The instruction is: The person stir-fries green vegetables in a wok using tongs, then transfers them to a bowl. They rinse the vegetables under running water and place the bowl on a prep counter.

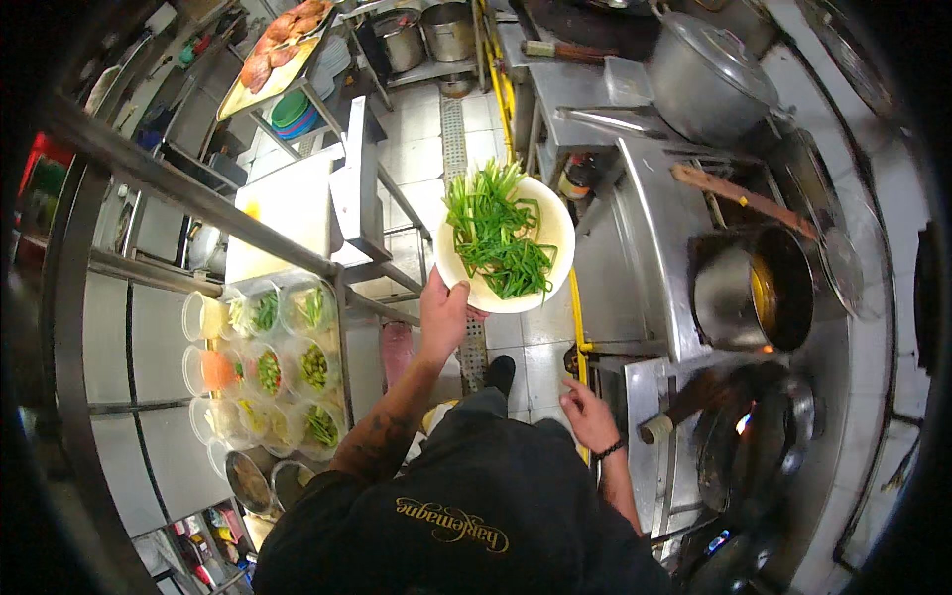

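Observation:
My left hand (445, 311) grips the near rim of a wide white bowl (563, 223), thumb on top and fingers beneath. Long green scallions or similar stalks (498, 238) lie in the bowl, their pale ends towards its far side. Lower and to the right, my right hand (589, 418) hangs in the air beside the stove, holding nothing, its fingers loosely bent. A dark beaded bracelet is on that wrist.
At right, a steel pot (725, 297) with yellow liquid and a wok (744, 446) near flames sit on the stove. A lidded pot (703, 82) stands beyond. Plastic containers of cut vegetables (269, 372) and a white cutting board (286, 216) are at left; a tray of meat (223, 108) lies farther off.

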Tool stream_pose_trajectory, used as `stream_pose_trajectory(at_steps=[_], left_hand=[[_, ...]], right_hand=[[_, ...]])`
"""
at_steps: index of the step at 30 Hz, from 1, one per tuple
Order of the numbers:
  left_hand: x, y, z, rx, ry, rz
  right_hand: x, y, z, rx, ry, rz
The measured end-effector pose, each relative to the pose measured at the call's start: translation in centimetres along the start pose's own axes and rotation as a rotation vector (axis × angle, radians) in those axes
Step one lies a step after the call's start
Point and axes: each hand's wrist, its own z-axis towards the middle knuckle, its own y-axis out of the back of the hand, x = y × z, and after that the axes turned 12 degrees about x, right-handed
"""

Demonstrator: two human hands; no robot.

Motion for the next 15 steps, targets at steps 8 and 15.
stream_pose_trajectory(at_steps=[8,15], left_hand=[[-4.8,5.5,11.5,-0.187,-0.130,-0.046],[-11.0,9.9,17.5,-0.362,0.026,0.254]], right_hand=[[16.5,8.7,19.9,-0.295,0.452,-0.201],[40.0,9.8,36.2,-0.107,0.997,-0.599]])
